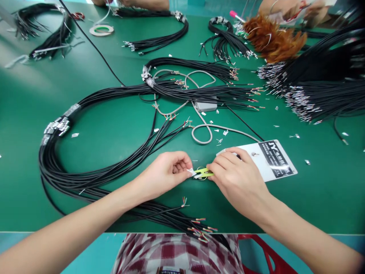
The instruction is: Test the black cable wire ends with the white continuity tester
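The left hand [164,173] pinches a white bit [191,172], maybe to keep it still. The right hand [241,177] grips the yellow tool [205,170], likely to steady its tip.

Person's own left hand [165,171], right hand [239,177]: two. Yellow-green tool [210,174]: one. White labelled panel [262,163]: one. Tape roll [101,34]: one. Feather duster [273,38]: one. Black cables [53,163]: dozens.

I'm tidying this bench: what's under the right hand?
A white panel with a dark label extends from under the right hand. Its covered part can't be seen, nor the yellow-green tool's gripped end.
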